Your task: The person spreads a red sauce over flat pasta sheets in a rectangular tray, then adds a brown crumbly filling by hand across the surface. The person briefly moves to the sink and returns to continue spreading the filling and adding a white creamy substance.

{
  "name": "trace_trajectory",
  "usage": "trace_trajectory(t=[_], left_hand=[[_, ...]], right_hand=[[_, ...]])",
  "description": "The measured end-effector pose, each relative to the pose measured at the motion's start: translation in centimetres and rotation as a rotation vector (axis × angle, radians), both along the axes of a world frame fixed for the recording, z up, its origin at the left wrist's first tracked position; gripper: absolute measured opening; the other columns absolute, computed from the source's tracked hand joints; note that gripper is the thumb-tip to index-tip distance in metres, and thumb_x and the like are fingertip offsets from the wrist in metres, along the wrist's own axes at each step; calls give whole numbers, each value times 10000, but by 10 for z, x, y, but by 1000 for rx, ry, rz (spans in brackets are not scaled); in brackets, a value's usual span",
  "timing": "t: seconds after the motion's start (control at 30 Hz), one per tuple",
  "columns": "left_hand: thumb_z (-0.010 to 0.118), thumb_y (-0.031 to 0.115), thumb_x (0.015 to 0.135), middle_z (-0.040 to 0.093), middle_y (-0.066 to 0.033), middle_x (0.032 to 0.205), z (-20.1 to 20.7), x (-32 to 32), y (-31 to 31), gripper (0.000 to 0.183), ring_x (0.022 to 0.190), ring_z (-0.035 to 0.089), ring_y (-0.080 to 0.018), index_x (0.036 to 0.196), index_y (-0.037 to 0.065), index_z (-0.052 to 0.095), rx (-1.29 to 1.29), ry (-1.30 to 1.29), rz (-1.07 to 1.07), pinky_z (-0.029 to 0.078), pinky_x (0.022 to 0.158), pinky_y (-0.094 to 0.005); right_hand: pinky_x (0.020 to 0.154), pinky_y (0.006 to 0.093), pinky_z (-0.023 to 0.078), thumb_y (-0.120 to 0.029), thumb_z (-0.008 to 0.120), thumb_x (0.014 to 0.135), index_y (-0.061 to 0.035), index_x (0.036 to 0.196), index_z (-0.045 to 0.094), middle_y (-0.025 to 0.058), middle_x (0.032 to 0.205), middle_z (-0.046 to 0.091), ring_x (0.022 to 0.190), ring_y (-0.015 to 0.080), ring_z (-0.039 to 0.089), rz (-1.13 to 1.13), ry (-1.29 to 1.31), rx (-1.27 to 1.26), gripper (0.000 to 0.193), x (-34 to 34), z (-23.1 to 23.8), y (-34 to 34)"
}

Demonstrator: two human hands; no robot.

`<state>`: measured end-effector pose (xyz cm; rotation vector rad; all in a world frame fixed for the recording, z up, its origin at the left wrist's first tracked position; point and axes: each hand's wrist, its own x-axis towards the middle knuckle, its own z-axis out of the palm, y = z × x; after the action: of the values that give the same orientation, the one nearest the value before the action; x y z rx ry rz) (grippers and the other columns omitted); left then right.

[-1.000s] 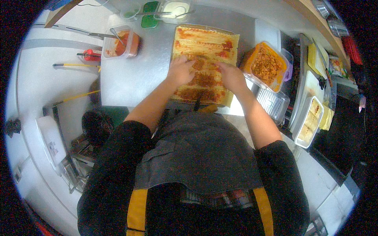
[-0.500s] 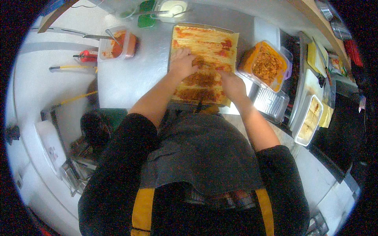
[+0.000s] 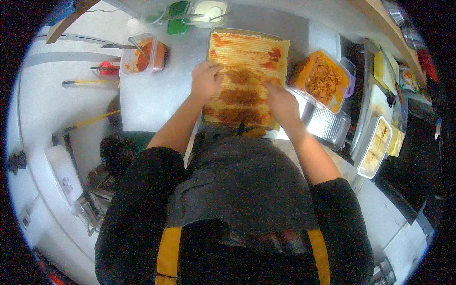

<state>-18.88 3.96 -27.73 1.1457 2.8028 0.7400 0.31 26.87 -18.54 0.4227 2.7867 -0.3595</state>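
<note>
A rectangular tray [image 3: 245, 31] lies before me, lined with ridged, pale yellow pasta sheets [image 3: 247, 46] streaked with red sauce. Bands of brown-red meat filling [image 3: 240, 97] cross the pasta's near half. At the tray's left edge is my left hand [image 3: 206, 80], its fingers curled down over the pasta's border; what they hold, if anything, is hidden. My right hand [image 3: 283, 102] is over the right side of the pasta, fingertips beside the farthest patch of filling and blurred. To its right, a clear tub of meat filling [image 3: 327, 80] stands tilted.
Back left, a tub of red sauce [image 3: 142, 57] has utensils in it. A white cream container [image 3: 209, 10] and a green lid [image 3: 178, 18] sit at the back. A clear plastic container [image 3: 329, 126] lies near right, beyond it a white dish with pale food [image 3: 375, 147].
My left hand has drawn back leftward from the filling to the tray's left edge. My right hand stays at the right side, nearly in place.
</note>
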Motion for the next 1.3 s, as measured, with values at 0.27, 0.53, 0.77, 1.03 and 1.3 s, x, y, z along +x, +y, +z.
trace_trajectory(t=[0.27,0.53,0.77,1.03,1.3], left_hand=[[776,273,819,673,-103,1095,-11,-9,-2,393,1097,600,-327,1201,185,750,-18,-10,-98,453,989,-477],[829,433,767,621,-89,1219,27,21,38,494,1227,515,-305,1168,154,753,-179,-6,-5,413,1033,-465],[843,477,749,582,-66,1253,31,27,60,568,1254,485,-294,1235,204,731,-254,-72,-92,398,1058,-469],[797,476,809,599,-74,1231,43,27,73,470,1227,510,-308,1178,187,761,-280,-92,-141,412,1058,-465],[775,489,851,599,-193,1365,94,67,137,743,1288,546,-392,1446,99,564,7,-221,-308,437,1107,-481]], right_hand=[[774,487,589,-100,528,926,-140,1290,646,167,1060,719,916,365,719,117,100,-36,385,-16,6,-16],[740,493,589,-98,534,926,-139,1326,615,173,1031,715,889,359,722,85,-90,7,411,-6,16,-11],[823,490,571,-100,529,944,-133,1320,631,180,1025,715,953,368,705,-4,64,-55,391,9,20,-8],[939,443,550,-121,541,979,-101,1234,706,207,1144,721,1063,391,691,-362,301,-283,304,82,114,31],[805,505,573,-117,538,955,-94,1149,731,217,1011,735,913,400,717,-317,330,143,275,112,120,149]])
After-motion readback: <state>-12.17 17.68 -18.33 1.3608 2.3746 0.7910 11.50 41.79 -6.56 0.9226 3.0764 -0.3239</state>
